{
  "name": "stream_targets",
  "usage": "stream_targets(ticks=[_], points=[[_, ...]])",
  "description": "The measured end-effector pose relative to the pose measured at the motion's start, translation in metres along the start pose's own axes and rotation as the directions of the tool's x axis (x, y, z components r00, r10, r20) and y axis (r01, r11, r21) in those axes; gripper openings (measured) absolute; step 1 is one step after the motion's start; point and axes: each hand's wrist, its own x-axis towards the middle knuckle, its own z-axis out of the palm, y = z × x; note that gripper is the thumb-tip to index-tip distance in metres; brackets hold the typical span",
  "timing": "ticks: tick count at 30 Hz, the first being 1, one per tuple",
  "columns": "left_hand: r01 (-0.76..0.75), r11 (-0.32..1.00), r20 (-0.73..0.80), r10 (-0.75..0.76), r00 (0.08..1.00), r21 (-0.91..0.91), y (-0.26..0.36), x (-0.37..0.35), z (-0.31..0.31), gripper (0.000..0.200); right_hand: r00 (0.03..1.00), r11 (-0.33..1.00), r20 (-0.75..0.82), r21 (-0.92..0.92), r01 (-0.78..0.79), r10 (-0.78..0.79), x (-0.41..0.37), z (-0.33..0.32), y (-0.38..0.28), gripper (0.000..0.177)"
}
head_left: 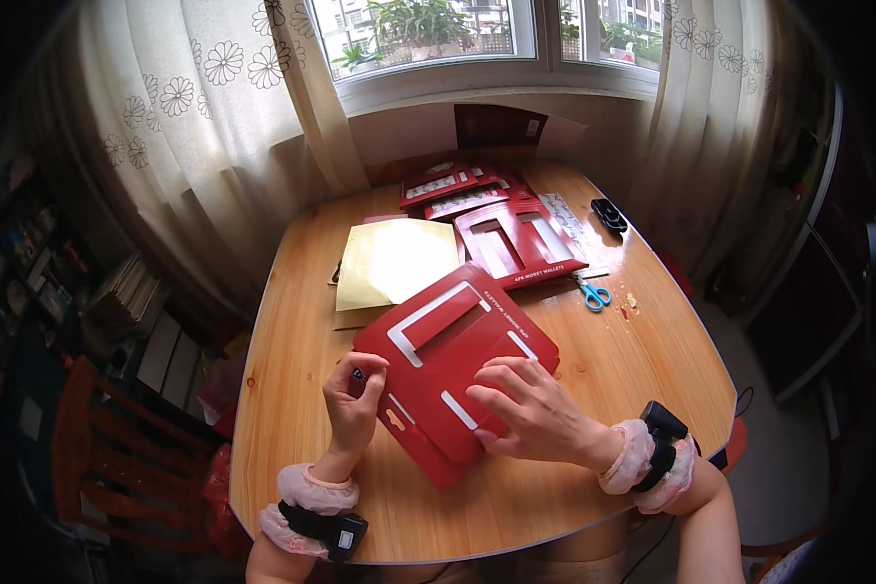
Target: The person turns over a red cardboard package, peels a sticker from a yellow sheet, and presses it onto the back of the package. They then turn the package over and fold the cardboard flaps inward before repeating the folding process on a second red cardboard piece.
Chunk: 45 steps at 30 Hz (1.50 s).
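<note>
A red cardboard money wallet pack point(438, 389) with cut-out windows and white panels lies at a slant on the table in front of me. My left hand point(353, 404) is at its left edge, thumb and fingers pinched together. A small dark bluish spot shows by those fingertips, too small to name. Across the pack's right side rests my right hand point(540, 419), fingers bent over the card and thumb at the edge. Both wrists wear pale frilly cuffs with black strapped devices.
Behind the pack lie yellow card sheets point(394, 268), another red pack point(521, 243) and a pile of red packs point(457, 185). Blue-handled scissors point(595, 294) and a black object point(608, 216) are at the right. A wooden chair point(117, 457) stands left of the table.
</note>
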Motion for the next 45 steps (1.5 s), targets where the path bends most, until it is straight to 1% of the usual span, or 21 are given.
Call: stream_targets(ticks=[1, 6, 8, 11, 14, 15, 18, 20, 22, 23, 25, 26, 28, 31, 32, 34, 35, 37, 40, 41, 45], points=[[0.011, 1.0, -0.018, -0.011, 1.0, 0.004, 0.0, 0.0, 0.0, 0.006, 0.999, 0.994, 0.021, 0.101, -0.046, 0.044, 0.0, -0.001, -0.001, 0.056], [0.029, 0.999, -0.046, -0.031, 0.998, -0.039, -0.007, 0.002, -0.001, 0.006, 0.996, 0.99, 0.017, 0.106, -0.091, 0.09, 0.001, -0.002, -0.003, 0.065], [0.105, 0.978, -0.055, -0.117, 0.992, -0.179, -0.011, 0.002, -0.002, 0.006, 0.995, 0.988, 0.03, 0.12, -0.097, 0.094, 0.003, -0.005, -0.001, 0.069], [0.196, 0.911, -0.05, -0.229, 0.972, -0.364, -0.009, 0.004, 0.001, 0.007, 0.993, 0.995, 0.097, 0.07, 0.068, -0.074, 0.003, -0.008, 0.006, 0.077], [0.272, 0.881, 0.096, -0.254, 0.962, -0.388, -0.021, 0.004, -0.01, 0.019, 0.975, 0.948, 0.004, -0.232, 0.218, -0.223, -0.004, -0.005, 0.016, 0.046], [0.271, 0.88, 0.096, -0.254, 0.962, -0.389, -0.016, 0.005, -0.006, 0.019, 0.979, 0.973, -0.106, -0.171, 0.157, -0.177, -0.003, -0.008, 0.013, 0.035], [0.24, 0.839, 0.002, -0.273, 0.962, -0.488, 0.002, 0.007, 0.007, 0.041, 0.974, 0.972, -0.177, -0.21, 0.101, -0.14, -0.004, -0.014, 0.014, 0.033], [0.253, 0.695, 0.04, -0.307, 0.951, -0.673, 0.006, 0.005, 0.009, 0.056, 0.972, 0.974, -0.197, -0.213, 0.083, -0.126, -0.004, -0.012, 0.016, 0.034], [0.264, 0.712, 0.038, -0.316, 0.948, -0.65, -0.006, 0.004, -0.001, 0.062, 0.969, 0.974, -0.218, -0.216, 0.065, -0.113, -0.005, -0.012, 0.016, 0.036], [0.35, 0.677, 0.17, -0.319, 0.932, -0.648, -0.018, 0.003, -0.009, 0.063, 0.969, 0.974, -0.233, -0.227, 0.026, -0.08, -0.006, -0.014, 0.015, 0.037], [0.538, 0.485, 0.444, -0.303, 0.843, -0.69, -0.027, 0.0, -0.014, 0.064, 0.956, 0.971, -0.287, -0.238, -0.02, -0.051, -0.004, -0.015, 0.014, 0.041], [0.538, 0.485, 0.444, -0.303, 0.843, -0.69, -0.028, -0.005, -0.016, 0.064, 0.956, 0.971, -0.288, -0.238, -0.02, -0.051, -0.004, -0.015, 0.015, 0.041], [0.725, 0.676, 0.817, -0.341, 0.465, -0.13, -0.02, -0.008, -0.018, 0.056, 0.952, 0.964, -0.304, -0.262, -0.044, -0.039, -0.004, -0.015, 0.016, 0.042], [0.526, 0.851, 0.91, -0.212, 0.355, -0.007, 0.031, -0.016, 0.011, 0.044, 0.961, 0.94, -0.267, -0.34, -0.027, -0.069, -0.004, -0.013, 0.014, 0.04], [0.526, 0.85, 0.911, -0.213, 0.355, -0.006, 0.021, -0.021, 0.014, 0.044, 0.965, 0.922, -0.246, -0.387, -0.007, -0.096, -0.003, -0.012, 0.011, 0.04], [0.177, 0.983, 0.737, -0.079, 0.671, -0.055, 0.005, -0.029, 0.019, 0.041, 0.962, 0.902, -0.231, -0.43, 0.034, -0.146, -0.002, -0.007, 0.008, 0.038], [0.176, 0.983, 0.737, -0.079, 0.671, -0.055, 0.002, -0.031, 0.013, 0.041, 0.963, 0.905, -0.209, -0.42, 0.069, -0.17, -0.002, -0.003, 0.007, 0.037], [0.552, 0.815, 0.738, -0.263, 0.622, -0.175, 0.027, -0.025, 0.009, 0.037, 0.958, 0.906, -0.195, -0.408, 0.114, -0.209, -0.001, 0.004, 0.005, 0.034], [0.605, 0.742, 0.606, -0.346, 0.716, -0.29, 0.014, -0.027, 0.017, 0.036, 0.975, 0.918, -0.151, -0.386, 0.094, -0.163, 0.0, 0.004, 0.002, 0.032], [0.705, 0.667, 0.574, -0.487, 0.658, -0.242, 0.0, -0.025, 0.016, 0.031, 0.975, 0.918, -0.15, -0.385, 0.097, -0.165, -0.001, 0.005, 0.002, 0.032], [0.624, 0.754, 0.49, -0.474, 0.732, -0.205, 0.014, -0.022, 0.025, 0.024, 0.989, 0.963, -0.11, -0.261, 0.068, -0.1, 0.0, 0.007, 0.002, 0.04]])
